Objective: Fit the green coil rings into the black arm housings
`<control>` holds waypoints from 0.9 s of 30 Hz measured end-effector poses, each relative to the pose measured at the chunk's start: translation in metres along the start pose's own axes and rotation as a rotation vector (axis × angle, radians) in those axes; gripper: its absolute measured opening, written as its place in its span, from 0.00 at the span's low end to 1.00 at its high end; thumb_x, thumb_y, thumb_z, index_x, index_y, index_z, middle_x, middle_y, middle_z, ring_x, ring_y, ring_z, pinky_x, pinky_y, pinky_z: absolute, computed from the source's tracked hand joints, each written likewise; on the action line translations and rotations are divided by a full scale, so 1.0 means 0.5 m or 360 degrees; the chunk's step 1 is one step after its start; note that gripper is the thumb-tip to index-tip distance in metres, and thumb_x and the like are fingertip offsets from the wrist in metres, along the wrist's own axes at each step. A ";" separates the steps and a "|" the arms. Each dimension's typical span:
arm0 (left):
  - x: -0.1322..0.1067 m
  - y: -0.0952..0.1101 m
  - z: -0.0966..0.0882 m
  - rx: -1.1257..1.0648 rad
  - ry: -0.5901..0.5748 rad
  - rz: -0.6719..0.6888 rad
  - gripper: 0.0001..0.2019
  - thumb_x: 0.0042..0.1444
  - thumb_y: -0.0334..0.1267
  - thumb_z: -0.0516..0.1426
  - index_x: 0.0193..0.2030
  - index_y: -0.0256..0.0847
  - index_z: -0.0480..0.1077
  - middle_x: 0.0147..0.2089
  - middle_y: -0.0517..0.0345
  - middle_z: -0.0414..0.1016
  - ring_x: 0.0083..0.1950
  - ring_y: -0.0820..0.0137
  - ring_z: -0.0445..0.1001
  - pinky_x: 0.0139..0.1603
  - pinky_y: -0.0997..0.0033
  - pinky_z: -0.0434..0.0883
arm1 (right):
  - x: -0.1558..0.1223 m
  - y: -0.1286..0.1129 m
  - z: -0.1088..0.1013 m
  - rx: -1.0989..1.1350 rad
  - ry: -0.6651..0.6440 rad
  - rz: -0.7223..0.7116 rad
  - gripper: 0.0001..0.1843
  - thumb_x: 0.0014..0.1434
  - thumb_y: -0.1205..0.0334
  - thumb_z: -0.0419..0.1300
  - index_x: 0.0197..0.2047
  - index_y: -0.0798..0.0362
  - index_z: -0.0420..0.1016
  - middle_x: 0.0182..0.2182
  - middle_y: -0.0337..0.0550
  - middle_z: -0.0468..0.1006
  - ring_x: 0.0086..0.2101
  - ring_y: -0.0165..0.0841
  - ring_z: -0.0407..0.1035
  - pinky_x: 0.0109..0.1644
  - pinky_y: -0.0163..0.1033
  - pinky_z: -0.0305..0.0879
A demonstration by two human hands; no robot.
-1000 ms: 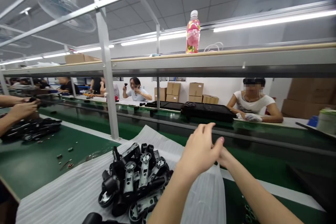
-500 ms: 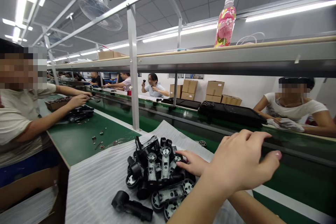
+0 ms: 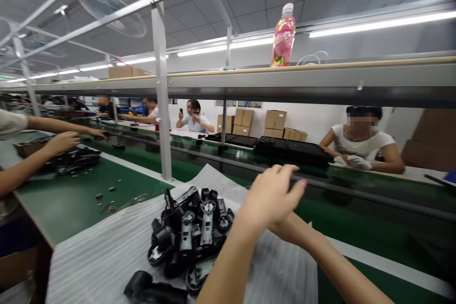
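My left hand reaches over the belt's near side with fingers apart and nothing visible in it. My right hand is just beneath it, mostly behind my left wrist; its fingers are hidden, so I cannot tell whether it holds anything. To the left of both hands lies a pile of black plastic housings, several showing grey metal insides and round ends. One black elbow-shaped part rests at the front of the pile. White foam sheet lies under these parts.
A dark green conveyor belt runs beyond the sheet. A metal post and a shelf with a pink bottle stand ahead. At left, a co-worker's hand is over black parts. Another person sits across, right.
The view has swung right. My right hand has drawn back from the pile and is now behind my left hand. My left hand remains raised and spread.
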State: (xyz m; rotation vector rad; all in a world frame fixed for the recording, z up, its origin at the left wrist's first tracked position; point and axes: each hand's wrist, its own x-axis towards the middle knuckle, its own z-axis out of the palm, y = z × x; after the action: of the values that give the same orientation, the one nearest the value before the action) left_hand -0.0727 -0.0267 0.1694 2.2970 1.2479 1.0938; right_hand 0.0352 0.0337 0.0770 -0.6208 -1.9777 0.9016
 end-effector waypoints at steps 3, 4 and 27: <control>0.012 -0.034 -0.004 -0.0095 -0.0081 -0.0217 0.27 0.60 0.58 0.44 0.58 0.44 0.63 0.58 0.47 0.67 0.58 0.54 0.65 0.53 0.59 0.64 | -0.052 -0.023 -0.065 -0.0332 0.0152 -0.0027 0.22 0.56 0.61 0.58 0.55 0.42 0.67 0.55 0.42 0.71 0.56 0.48 0.61 0.59 0.57 0.57; 0.018 -0.044 0.001 -0.0144 -0.0196 -0.0283 0.29 0.58 0.61 0.46 0.57 0.43 0.63 0.56 0.46 0.69 0.56 0.55 0.67 0.50 0.60 0.66 | -0.067 -0.032 -0.083 -0.0463 0.0211 -0.0064 0.23 0.57 0.62 0.57 0.57 0.43 0.65 0.56 0.42 0.70 0.57 0.47 0.61 0.60 0.57 0.57; 0.058 -0.028 0.073 -0.1008 -0.0598 -0.0258 0.15 0.59 0.52 0.51 0.39 0.41 0.60 0.28 0.66 0.58 0.22 0.80 0.58 0.21 0.79 0.65 | -0.188 0.055 -0.236 -0.1076 -0.0855 0.1367 0.14 0.37 0.55 0.69 0.30 0.49 0.78 0.26 0.36 0.75 0.29 0.35 0.69 0.29 0.35 0.58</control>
State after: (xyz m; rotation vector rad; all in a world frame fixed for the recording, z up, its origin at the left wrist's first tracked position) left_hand -0.0440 0.0082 0.1511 1.7724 0.7781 0.7983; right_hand 0.1867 0.0273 0.0531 -1.8719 -2.5442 0.9212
